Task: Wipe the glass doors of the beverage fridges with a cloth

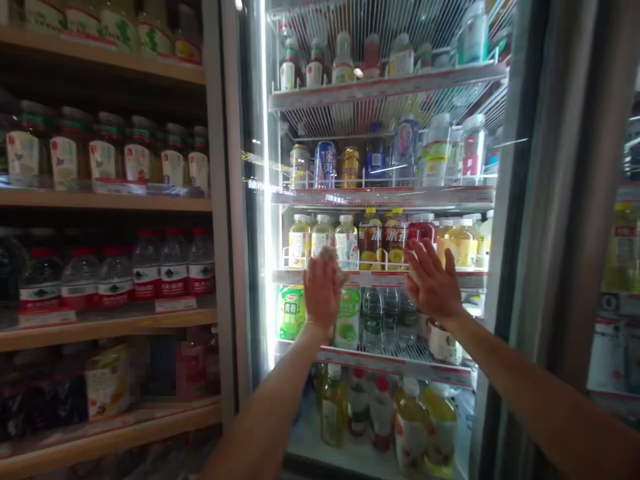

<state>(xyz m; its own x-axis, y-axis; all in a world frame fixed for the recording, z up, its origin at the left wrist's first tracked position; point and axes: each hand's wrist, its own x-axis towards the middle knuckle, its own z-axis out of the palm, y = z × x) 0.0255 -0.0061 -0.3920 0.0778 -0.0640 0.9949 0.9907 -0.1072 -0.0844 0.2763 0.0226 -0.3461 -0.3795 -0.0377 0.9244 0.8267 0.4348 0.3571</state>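
Note:
My left hand is raised in front of the fridge's glass door, palm toward it. A crumpled pale cloth shows at its fingertips, partly hidden behind the fingers and blurred. My right hand is up against the door further right, its fingers stretched out and the thumb apart, with nothing in it. Behind the glass, in line with the hands, stand white-labelled bottles, dark tea bottles and green packs. Whether both palms touch the glass is hard to tell.
Left of the fridge, wooden shelves hold rows of bottles, among them red-capped water bottles. A metal door frame runs up the right side. Large yellow bottles stand at the fridge's bottom. Reflections streak the glass.

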